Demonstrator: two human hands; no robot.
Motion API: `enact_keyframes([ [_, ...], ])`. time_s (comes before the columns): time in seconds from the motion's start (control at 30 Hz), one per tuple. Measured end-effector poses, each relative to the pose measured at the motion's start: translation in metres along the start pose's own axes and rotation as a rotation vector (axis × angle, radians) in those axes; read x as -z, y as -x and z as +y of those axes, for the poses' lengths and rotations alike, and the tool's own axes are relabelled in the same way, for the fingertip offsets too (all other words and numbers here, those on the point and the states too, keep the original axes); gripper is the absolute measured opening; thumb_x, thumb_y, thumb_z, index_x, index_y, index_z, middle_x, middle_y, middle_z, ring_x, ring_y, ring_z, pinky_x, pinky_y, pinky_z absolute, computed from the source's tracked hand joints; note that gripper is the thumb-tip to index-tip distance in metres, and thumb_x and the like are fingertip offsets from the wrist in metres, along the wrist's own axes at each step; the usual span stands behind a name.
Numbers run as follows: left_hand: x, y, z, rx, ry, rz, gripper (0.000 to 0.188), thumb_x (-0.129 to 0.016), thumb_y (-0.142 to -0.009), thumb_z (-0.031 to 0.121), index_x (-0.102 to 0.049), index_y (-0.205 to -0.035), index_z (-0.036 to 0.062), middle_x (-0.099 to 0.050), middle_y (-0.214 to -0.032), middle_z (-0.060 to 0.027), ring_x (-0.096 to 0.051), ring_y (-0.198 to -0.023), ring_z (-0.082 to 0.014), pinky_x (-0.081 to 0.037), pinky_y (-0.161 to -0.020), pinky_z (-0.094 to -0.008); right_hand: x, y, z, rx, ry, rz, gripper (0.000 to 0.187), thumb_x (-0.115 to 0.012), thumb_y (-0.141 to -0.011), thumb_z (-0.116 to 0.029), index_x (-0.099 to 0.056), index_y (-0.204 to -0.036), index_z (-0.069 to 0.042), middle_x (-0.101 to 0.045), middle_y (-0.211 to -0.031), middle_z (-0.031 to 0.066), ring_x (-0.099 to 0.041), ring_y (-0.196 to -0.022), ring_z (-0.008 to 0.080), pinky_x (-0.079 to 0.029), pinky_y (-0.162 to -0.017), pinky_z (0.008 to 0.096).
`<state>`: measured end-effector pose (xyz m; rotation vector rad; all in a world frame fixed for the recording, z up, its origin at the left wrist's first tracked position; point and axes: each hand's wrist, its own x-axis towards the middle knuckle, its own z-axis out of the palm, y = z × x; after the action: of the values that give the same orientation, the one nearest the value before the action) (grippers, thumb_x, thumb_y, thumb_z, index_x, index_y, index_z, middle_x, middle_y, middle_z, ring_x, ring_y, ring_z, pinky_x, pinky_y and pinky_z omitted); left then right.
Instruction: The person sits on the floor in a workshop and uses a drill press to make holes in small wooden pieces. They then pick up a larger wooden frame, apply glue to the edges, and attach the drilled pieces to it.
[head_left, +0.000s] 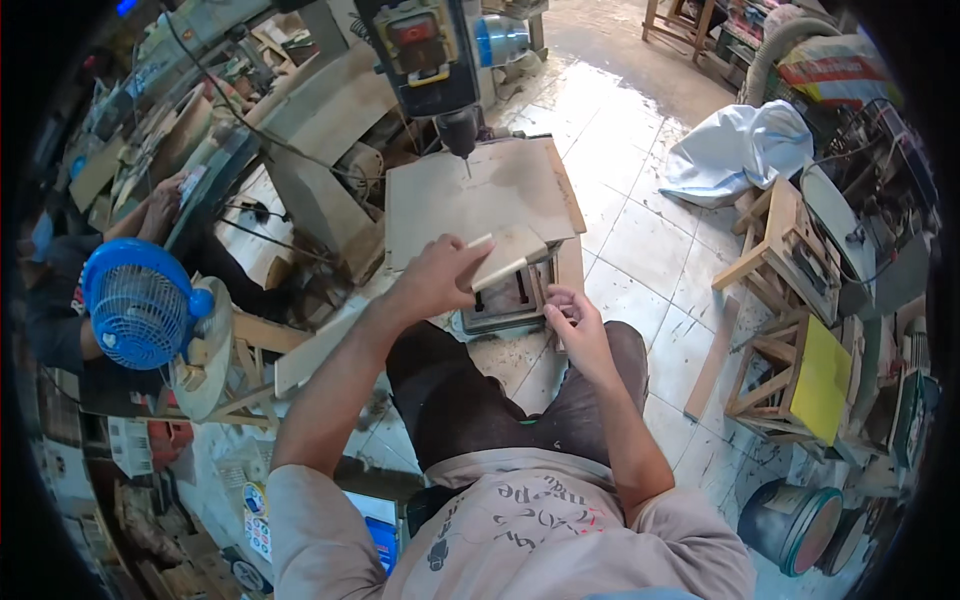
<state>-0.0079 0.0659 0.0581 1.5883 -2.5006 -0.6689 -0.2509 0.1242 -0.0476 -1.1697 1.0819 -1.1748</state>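
My left hand (432,282) grips a pale wooden block (518,250) with a light strip along its near edge. The block is over the near edge of a flat board (440,205) on the drill press table. My right hand (580,328) is just right of the block's near end, thumb and fingers curled together; whatever they pinch, if anything, is too small to make out. Above the board hangs the drill chuck (458,132) with a thin bit pointing down. A slotted metal base (505,300) shows below the block, between my knees.
A blue fan (140,303) stands at the left, near another person's hands (162,205) at a cluttered bench. Wooden stools (785,245), a white sack (740,150), a yellow-topped stool (822,380) and a bucket (790,525) line the right. A wooden strip (712,358) lies on the tiles.
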Motion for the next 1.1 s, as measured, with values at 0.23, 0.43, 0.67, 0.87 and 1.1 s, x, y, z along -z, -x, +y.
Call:
enact_keyframes([
  [0.23,-0.040,0.015,0.036,0.029,0.822,-0.337,0.074,-0.073,-0.078,0.017,-0.043,-0.145,0.0114,-0.060,-0.103,-0.0048,-0.054,-0.093,-0.0126,-0.044,-0.086,-0.0268,0.003,0.000,-0.018,0.120,-0.193,0.018,0.059,-0.065,-0.090,-0.009,-0.037,-0.142,-0.005,-0.047,-0.126,0.0136,-0.055,-0.111,0.0213,-0.046,-0.095,0.0323],
  [0.43,-0.092,0.035,0.052,0.171,1.153,-0.338,0.064,-0.065,-0.091,0.034,-0.041,-0.146,0.0125,-0.058,-0.101,0.0003,-0.051,-0.089,-0.0080,-0.043,-0.079,-0.0242,0.016,0.014,-0.009,-0.004,-0.261,0.016,0.054,-0.069,-0.089,-0.017,-0.044,-0.135,-0.002,-0.048,-0.126,0.0132,-0.057,-0.109,0.0203,-0.050,-0.090,0.0318],
  [0.67,-0.131,0.058,0.048,0.185,1.138,-0.342,0.064,-0.063,-0.093,0.031,-0.036,-0.149,0.0150,-0.055,-0.100,0.0040,-0.048,-0.089,-0.0063,-0.042,-0.080,-0.0227,0.015,0.035,0.006,-0.217,-0.432,-0.004,0.048,-0.071,-0.088,-0.020,-0.050,-0.128,-0.004,-0.055,-0.116,0.0106,-0.061,-0.103,0.0187,-0.055,-0.086,0.0367],
  [0.87,-0.156,0.066,0.045,0.228,1.095,-0.271,0.060,-0.060,-0.095,0.035,-0.039,-0.147,0.0137,-0.056,-0.111,0.0017,-0.048,-0.094,-0.0066,-0.042,-0.084,-0.0234,0.012,0.048,0.026,-0.266,-0.520,0.059,0.043,-0.070,-0.089,-0.018,-0.053,-0.126,-0.006,-0.061,-0.109,0.0087,-0.061,-0.103,0.0177,-0.054,-0.086,0.0385],
  [1.1,-0.156,0.066,0.057,0.207,1.141,-0.091,0.051,-0.060,-0.094,0.034,-0.052,-0.138,0.0106,-0.060,-0.099,0.0011,-0.052,-0.086,-0.0063,-0.045,-0.075,-0.0230,0.010,0.052,0.018,-0.247,-0.512,0.097,0.046,-0.072,-0.087,-0.016,-0.054,-0.126,-0.001,-0.062,-0.109,0.0092,-0.063,-0.101,0.0182,-0.057,-0.084,0.0397],
])
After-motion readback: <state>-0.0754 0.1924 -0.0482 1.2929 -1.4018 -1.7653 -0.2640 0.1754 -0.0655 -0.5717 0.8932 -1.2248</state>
